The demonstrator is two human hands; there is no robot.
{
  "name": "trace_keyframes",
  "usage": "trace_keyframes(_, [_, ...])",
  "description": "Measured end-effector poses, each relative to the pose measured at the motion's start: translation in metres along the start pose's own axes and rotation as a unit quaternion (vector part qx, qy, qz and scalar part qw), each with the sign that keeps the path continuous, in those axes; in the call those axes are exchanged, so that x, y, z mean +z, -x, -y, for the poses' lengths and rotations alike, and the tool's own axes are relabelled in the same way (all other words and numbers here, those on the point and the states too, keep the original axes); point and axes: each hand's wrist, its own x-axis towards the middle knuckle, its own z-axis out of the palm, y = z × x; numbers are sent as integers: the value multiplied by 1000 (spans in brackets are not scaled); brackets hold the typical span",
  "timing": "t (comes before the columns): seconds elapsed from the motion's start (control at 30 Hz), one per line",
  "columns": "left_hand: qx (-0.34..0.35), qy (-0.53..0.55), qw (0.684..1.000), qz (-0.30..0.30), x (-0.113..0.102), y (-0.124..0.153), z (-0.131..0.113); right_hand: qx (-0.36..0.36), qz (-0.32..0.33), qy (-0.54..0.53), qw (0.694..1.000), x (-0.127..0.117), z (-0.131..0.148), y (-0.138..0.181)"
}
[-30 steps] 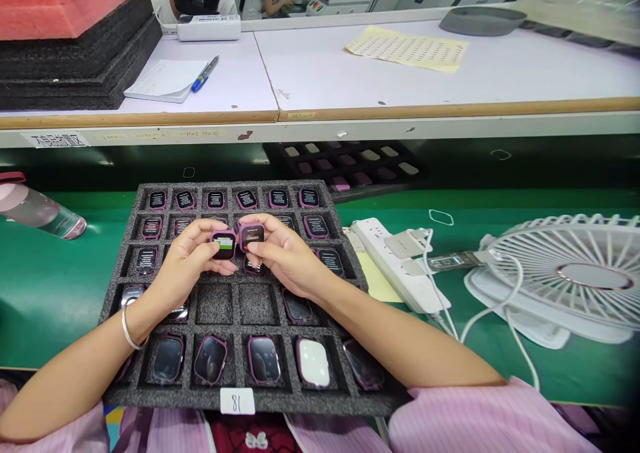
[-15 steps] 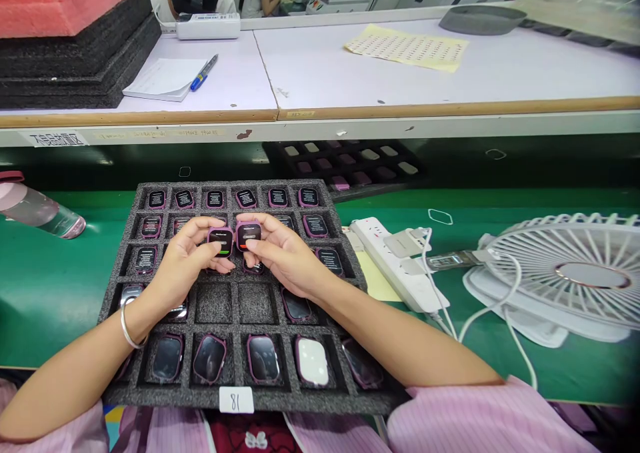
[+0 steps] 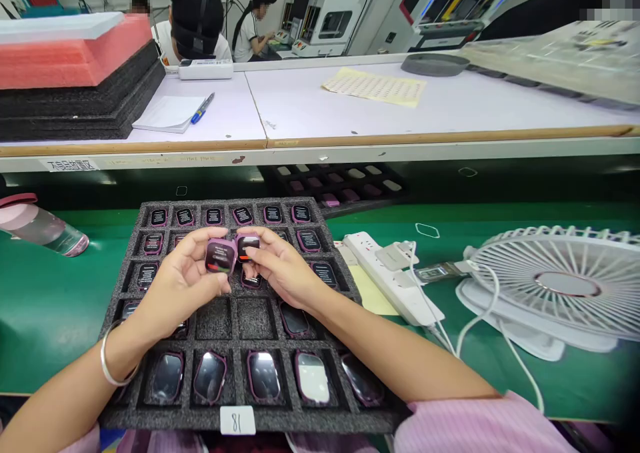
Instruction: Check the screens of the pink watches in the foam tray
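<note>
My left hand (image 3: 183, 283) grips a purple-framed smartwatch body (image 3: 221, 256) between fingers and thumb; its lit screen shows text and a red bar. Beside it, my right hand (image 3: 283, 266) pinches a second purple smartwatch body (image 3: 247, 247), the thumb over its lit screen. The two watches are held side by side, close together. Both hands are over a black foam tray (image 3: 239, 418) with rows of square pockets. Most visible pockets hold similar watches, several with lit text and the nearer ones dark. Two middle pockets, below the hands, hold nothing.
A white power strip (image 3: 395, 279) with cables and a white fan (image 3: 555, 283) stand to the right. At the left lies a pink-capped bottle (image 3: 47, 227). A raised shelf (image 3: 290, 119) behind holds foam stacks (image 3: 75, 109), a notepad (image 3: 163, 111) and a pen (image 3: 203, 108). Co-workers sit beyond.
The left watch has tilted, its screen going from a green bar to red, and my left thumb has moved off the screen to its lower edge. The view has tipped upward.
</note>
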Motion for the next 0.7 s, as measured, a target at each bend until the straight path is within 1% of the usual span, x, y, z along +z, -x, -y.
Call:
trace_keyframes(0.03, [-2,24,999,36,4,6,-5,0,-1,2,1000,0,0,0])
trace_keyframes(0.1, [-34,90,988,121,14,20,-15,-1,-1,9,1000,0,0,0])
trace_keyframes(0.13, [-66,128,976,164,19,28,-20,-2,-1,11,1000,0,0,1])
trace_keyframes(0.2, [-125,211,944,222,27,42,-29,-4,-2,14,1000,1,1,2])
trace_keyframes(0.23, [-152,242,928,237,29,47,-34,-4,-2,17,1000,1,2,3])
trace_keyframes(0.3, [-195,266,910,252,30,53,-41,-4,0,23,1000,3,4,4])
trace_keyframes(0.4, [-219,247,909,254,25,57,-45,-6,13,38,999,4,6,6])
trace_keyframes(0.6, [-138,211,928,274,17,61,-36,-40,61,77,994,3,4,11])
trace_keyframes(0.7, [-146,168,931,291,14,61,-36,-68,77,114,988,9,11,24])
